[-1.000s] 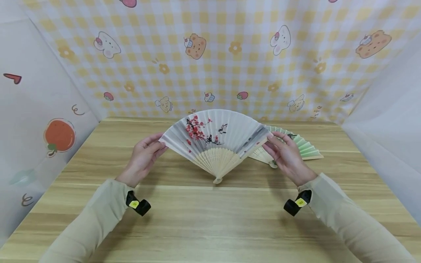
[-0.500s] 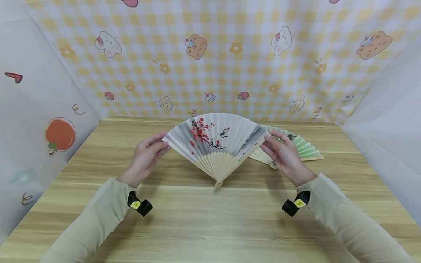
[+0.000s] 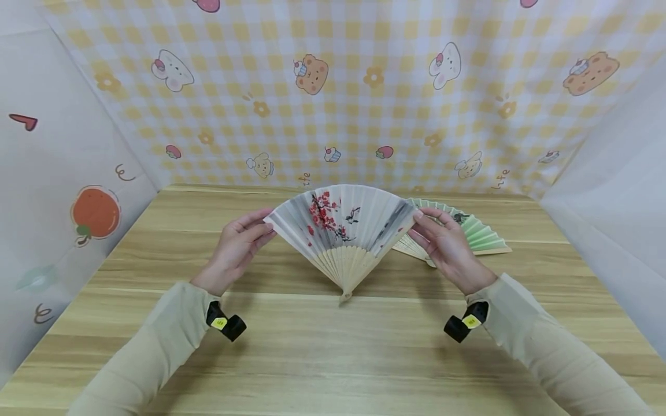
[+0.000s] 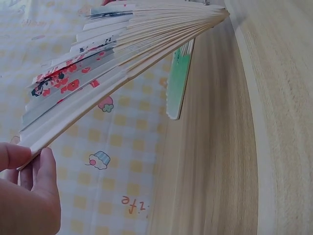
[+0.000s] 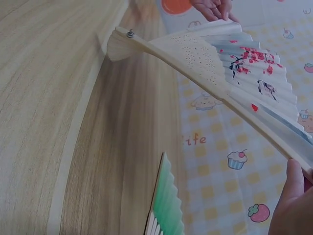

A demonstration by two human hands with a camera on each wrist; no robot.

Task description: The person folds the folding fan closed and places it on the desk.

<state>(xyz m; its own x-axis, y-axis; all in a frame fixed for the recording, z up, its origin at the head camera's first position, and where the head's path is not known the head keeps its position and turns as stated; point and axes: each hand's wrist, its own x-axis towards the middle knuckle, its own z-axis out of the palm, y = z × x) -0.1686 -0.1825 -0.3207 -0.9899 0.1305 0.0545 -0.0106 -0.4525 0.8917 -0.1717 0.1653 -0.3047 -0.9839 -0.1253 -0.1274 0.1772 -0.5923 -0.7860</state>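
A white folding fan (image 3: 343, 225) with red blossoms and small birds is spread partly open between both hands, its pivot end pointing down toward the person. My left hand (image 3: 236, 251) pinches the outer left corner between thumb and fingers; the left wrist view shows this grip on the fan's edge stick (image 4: 93, 110). On the opposite side, my right hand (image 3: 450, 248) pinches the upper right corner, and in the right wrist view its thumb (image 5: 293, 178) lies against the outer stick. Behind the right hand, a green folding fan (image 3: 481, 234) lies spread on the table, partly covered.
The wooden table (image 3: 333, 352) reaches back to a yellow checked cloth (image 3: 354, 121) with cartoon prints. A white cloth (image 3: 47, 190) hangs at the left side, another (image 3: 614, 202) at the right. Black wrist cameras (image 3: 226, 322) sit on both wrists.
Both hands have drawn closer together, so the white fan's spread has narrowed and its folds stand steeper. The fan has also come slightly lower in the head view. The green fan stays put.
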